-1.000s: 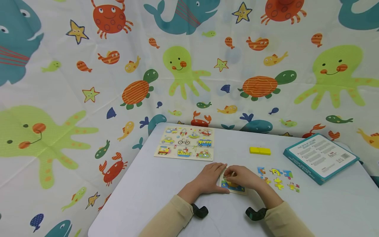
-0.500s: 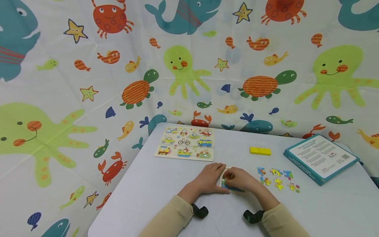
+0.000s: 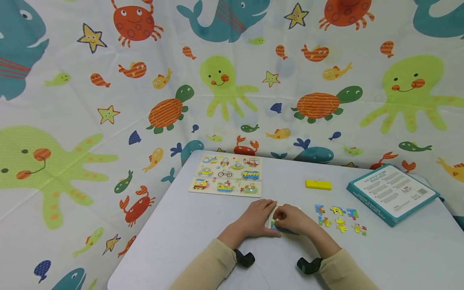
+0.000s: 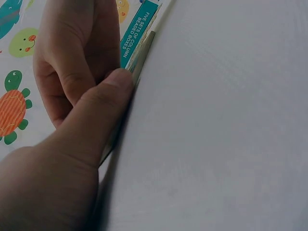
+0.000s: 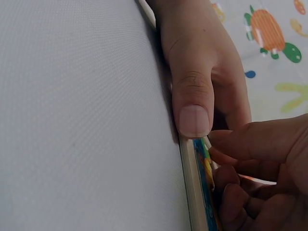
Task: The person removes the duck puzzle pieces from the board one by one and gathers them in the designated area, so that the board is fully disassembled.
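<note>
My left hand point(image 3: 255, 219) holds the left side of a small wooden puzzle board point(image 3: 273, 226), its thumb along the near edge and its fingers at the far side. In the left wrist view the board's pale edge point(image 4: 145, 55) runs out beyond the thumb. My right hand point(image 3: 295, 220) bends over the board with curled fingers, covering most of its picture. In the right wrist view its thumb tip and fingers point(image 5: 233, 199) are right at the blue, green and yellow picture; I cannot tell whether they pinch a piece. Several loose jigsaw pieces point(image 3: 340, 225) lie to the right.
A larger vehicle puzzle board point(image 3: 228, 186) lies at the back left of the white table point(image 3: 203, 225). A yellow block point(image 3: 318, 185) is behind the loose pieces. At the right lies a teal box point(image 3: 395, 193). A sea-animal curtain point(image 3: 232, 48) hangs behind.
My right hand has shifted slightly left and toward the left hand, now hiding the yellow part of the picture seen earlier. The left hand and loose pieces have stayed in place.
</note>
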The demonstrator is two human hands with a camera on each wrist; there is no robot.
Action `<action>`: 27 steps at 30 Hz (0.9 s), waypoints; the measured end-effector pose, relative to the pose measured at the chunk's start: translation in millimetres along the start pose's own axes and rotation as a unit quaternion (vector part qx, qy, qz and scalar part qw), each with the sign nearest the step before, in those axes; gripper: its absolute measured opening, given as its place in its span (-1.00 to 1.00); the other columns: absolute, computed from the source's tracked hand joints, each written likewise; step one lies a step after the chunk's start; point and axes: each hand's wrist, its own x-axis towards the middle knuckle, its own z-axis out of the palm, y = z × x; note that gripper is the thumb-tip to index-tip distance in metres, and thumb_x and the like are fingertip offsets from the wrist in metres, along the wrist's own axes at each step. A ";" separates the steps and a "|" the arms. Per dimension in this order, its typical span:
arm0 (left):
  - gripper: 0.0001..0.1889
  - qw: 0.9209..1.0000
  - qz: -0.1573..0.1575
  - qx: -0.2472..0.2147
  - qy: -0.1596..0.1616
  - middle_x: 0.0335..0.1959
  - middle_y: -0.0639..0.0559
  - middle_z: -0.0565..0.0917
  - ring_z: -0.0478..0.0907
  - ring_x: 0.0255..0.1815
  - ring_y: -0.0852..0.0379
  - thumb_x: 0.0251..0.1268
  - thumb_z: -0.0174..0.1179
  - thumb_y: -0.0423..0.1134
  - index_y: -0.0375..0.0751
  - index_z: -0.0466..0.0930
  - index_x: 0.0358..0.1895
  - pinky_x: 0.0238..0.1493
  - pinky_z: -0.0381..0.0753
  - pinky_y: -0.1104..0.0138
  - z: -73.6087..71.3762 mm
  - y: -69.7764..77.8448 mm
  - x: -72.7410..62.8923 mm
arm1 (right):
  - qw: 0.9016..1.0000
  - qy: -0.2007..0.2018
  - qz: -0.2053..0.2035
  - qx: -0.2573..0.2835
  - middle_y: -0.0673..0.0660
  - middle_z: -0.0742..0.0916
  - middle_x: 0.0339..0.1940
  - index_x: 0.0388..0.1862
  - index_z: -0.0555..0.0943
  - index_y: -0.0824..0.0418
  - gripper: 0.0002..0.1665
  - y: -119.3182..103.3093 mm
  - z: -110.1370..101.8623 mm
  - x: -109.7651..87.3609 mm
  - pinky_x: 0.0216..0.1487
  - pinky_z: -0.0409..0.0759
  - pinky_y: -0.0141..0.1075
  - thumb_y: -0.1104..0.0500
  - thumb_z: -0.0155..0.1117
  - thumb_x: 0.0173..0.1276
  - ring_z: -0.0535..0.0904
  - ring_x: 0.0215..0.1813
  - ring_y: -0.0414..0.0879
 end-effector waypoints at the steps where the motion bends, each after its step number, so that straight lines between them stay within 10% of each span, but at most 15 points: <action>1: 0.11 1.000 0.000 -0.001 -0.001 0.49 0.11 0.29 0.20 0.51 0.12 0.06 0.02 0.61 -0.06 0.09 0.57 0.55 0.17 0.19 -0.1 0.1 0.0 | 1.000 0.000 -0.002 -0.001 -0.02 0.59 -0.34 -0.27 0.64 0.11 -0.85 0.5 0.3 0.4 -0.20 0.46 -0.28 0.18 0.44 0.20 0.46 -0.28 -0.15; 27: 0.09 1.000 0.004 -0.003 0.004 0.46 0.11 0.31 0.21 0.50 0.13 0.05 0.06 0.60 -0.02 0.14 0.55 0.55 0.16 0.19 2.7 -1.4 2.7 | 1.000 -0.005 -0.011 0.013 -0.04 0.61 -0.38 -0.28 0.52 0.09 -0.81 -3.1 -1.3 -2.9 -0.19 0.44 -0.25 0.33 0.32 0.26 0.48 -0.28 -0.13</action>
